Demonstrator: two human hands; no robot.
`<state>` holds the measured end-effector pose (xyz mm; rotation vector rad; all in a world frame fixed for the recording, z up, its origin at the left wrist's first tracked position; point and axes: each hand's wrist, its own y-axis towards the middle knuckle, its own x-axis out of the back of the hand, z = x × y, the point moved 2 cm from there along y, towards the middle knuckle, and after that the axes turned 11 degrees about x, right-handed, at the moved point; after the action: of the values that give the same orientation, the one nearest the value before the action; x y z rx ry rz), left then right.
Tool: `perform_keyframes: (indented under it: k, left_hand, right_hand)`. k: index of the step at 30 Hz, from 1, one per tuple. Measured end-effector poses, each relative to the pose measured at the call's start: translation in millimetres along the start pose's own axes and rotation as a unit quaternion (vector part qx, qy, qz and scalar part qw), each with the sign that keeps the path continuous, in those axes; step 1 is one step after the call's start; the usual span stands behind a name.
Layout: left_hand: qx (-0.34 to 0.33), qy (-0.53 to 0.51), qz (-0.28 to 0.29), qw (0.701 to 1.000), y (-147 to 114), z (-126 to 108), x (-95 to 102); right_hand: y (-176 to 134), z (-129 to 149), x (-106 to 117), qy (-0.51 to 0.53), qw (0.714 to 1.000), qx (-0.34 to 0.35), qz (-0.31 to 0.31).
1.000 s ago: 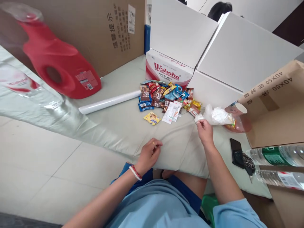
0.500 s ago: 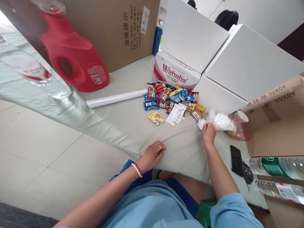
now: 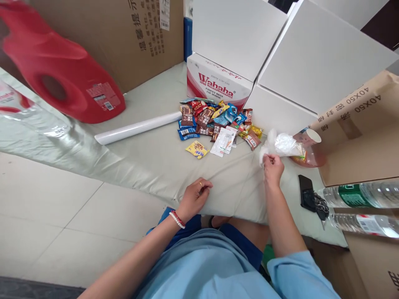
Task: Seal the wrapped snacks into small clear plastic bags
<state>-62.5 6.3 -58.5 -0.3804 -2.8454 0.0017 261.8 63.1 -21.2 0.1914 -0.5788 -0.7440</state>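
Observation:
At the right of the head view, my right hand (image 3: 274, 168) pinches the near end of a crumpled clear plastic bag (image 3: 282, 144). The bag lies against a pinkish transparent dish (image 3: 312, 160) that holds a paper cup (image 3: 312, 137) and small packets. My left hand (image 3: 195, 197) rests by the table's front edge, fingers curled in and nothing visible in them. Beyond it lie a yellow snack packet (image 3: 197, 149) and a white sachet (image 3: 222, 141). Behind these is a pile of mixed wrapped snacks (image 3: 207, 118), brown, blue and red.
A white film roll (image 3: 139, 128) lies left of the pile. A red detergent jug (image 3: 71, 74) and a water bottle (image 3: 31, 110) stand farther left. White boxes (image 3: 230, 33) and a Wahaha carton (image 3: 220, 83) back the table. A phone (image 3: 306, 192), keys (image 3: 321, 206) and bottles (image 3: 361, 195) lie right.
The view has shifted, so the table things sit higher and farther left. My right hand keeps its pinch on the bag, whose near end has lifted slightly. My left hand stays curled.

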Motion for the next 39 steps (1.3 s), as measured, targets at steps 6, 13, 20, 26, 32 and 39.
perform_keyframes:
  k: [6, 13, 20, 26, 32, 39]
  left_hand:
    - [0.159, -0.24, 0.124, 0.95, 22.9, -23.3, -40.7]
    - [0.187, -0.265, 0.096, 0.941, 37.2, -24.1, -44.9]
    - [0.187, -0.181, -0.031, 0.965, 50.1, -12.2, -3.9]
    - [-0.001, -0.008, -0.086, 0.996, 30.1, -50.6, -5.7]
    - [0.087, -0.219, 0.115, 0.965, 23.0, -46.8, -33.6]
    - [0.181, -0.318, 0.084, 0.927, 23.7, -34.9, -23.2]
  right_hand:
    - [-106.8, 27.5, -7.3, 0.346, 0.904, -0.206, 0.146]
    - [-122.6, 45.0, 5.7, 0.315, 0.912, -0.214, 0.154]
    - [-105.5, 38.6, 32.4, 0.35, 0.904, -0.232, 0.078]
    - [-116.1, 53.7, 34.0, 0.422, 0.855, -0.276, 0.119]
    - [-123.3, 61.7, 33.8, 0.465, 0.791, -0.333, 0.218]
    - [-134.5, 59.6, 38.6, 0.29, 0.932, -0.159, 0.15]
